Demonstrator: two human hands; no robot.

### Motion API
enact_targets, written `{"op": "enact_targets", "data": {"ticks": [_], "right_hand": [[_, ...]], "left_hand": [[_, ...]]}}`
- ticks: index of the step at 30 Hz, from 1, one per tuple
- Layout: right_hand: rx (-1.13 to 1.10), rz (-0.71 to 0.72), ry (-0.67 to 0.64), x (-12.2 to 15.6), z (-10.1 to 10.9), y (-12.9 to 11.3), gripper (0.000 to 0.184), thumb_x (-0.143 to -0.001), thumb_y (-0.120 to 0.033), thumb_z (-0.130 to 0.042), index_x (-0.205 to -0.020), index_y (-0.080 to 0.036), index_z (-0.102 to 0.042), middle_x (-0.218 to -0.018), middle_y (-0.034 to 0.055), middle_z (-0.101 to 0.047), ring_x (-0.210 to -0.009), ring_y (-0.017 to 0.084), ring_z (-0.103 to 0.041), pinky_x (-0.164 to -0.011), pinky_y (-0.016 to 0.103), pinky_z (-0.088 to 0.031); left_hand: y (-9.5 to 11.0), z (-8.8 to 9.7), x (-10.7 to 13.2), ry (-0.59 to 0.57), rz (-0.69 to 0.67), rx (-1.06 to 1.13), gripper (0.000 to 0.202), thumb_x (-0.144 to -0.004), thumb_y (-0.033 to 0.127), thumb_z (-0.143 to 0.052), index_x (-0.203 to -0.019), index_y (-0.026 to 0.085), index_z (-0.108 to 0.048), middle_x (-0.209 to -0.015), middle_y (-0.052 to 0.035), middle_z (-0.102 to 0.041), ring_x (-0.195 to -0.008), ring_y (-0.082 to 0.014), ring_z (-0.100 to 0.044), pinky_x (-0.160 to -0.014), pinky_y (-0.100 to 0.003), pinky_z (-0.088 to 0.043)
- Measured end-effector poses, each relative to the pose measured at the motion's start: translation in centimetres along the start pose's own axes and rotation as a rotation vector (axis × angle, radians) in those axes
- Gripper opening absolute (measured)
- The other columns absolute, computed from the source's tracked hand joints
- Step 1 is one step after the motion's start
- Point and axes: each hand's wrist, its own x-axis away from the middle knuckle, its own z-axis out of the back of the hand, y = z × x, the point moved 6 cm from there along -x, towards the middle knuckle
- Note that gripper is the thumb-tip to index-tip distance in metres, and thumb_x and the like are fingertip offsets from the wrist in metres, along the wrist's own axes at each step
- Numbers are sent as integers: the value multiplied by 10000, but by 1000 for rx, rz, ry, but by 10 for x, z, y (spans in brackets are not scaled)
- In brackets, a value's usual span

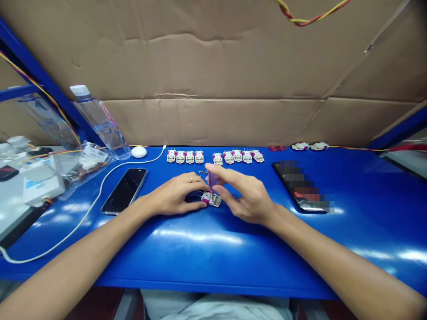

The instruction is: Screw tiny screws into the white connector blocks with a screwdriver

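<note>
My left hand (pixel 182 194) rests on the blue table, its thumb and fingers closed on the left end of a small white and magenta plug part with metal pins (pixel 211 199). In my right hand (pixel 245 194) a short screwdriver with a see-through purple handle (pixel 212 180) stands upright, the index finger on top of it and the thumb at its side. Its tip points down at the plug part; whether it touches a screw is too small to tell. Just behind the hands lie several small dark screws (pixel 203 172), partly hidden by the fingers.
Behind the hands stands a row of similar plug parts (pixel 190 157). Two more white parts (pixel 310 146) and red pieces (pixel 276 148) lie at the back right. Phones lie left (pixel 125 191) and right (pixel 296 189). A white cable (pixel 100 186), water bottle (pixel 100 120) and plastic bag (pixel 88 162) are at left.
</note>
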Motion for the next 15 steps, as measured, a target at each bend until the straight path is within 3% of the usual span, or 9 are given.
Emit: {"op": "enact_targets", "data": {"ticks": [4,6,9,13,15], "right_hand": [[13,-34,14,1,0,2,560,-1074,-173,-653,-1612,-268,-533,-1238,58,-835,-953,169,-831,-877,283,-709],[9,-39,3,2,-1,2,542,-1084,-184,-631,-1611,-261,-531,-1271,70,-826,-981,172,-833,-893,290,-708],[8,-31,17,2,-1,1,561,-1086,-152,-598,-1633,-248,-511,-1289,72,-827,-1028,172,-838,-948,287,-699],[36,-19,50,0,4,1,618,-1024,-144,-727,-1603,-281,-561,-1172,29,-864,-923,164,-850,-899,254,-703],[49,-19,32,0,6,0,606,-1034,-162,-716,-1609,-274,-561,-1245,45,-853,-944,173,-856,-902,263,-708]], "left_hand": [[4,1,0,-9,-7,-10,340,-1030,427,-744,-1283,200,-739,-1294,-130,-764,-1220,-304,-714,-1059,-433,-580],[5,1,-1,-15,-8,-12,382,-1017,453,-761,-1294,190,-732,-1315,-139,-757,-1235,-314,-707,-1074,-444,-572],[4,1,-1,-22,-7,-7,333,-1046,434,-724,-1280,199,-738,-1306,-130,-757,-1234,-298,-705,-1085,-430,-564],[1,0,-2,-19,-12,-1,265,-1069,405,-697,-1250,219,-753,-1236,-111,-767,-1197,-278,-705,-1056,-405,-564],[1,0,-2,-18,-20,7,247,-1064,405,-710,-1215,215,-757,-1213,-108,-765,-1174,-273,-707,-1037,-395,-565]]}}
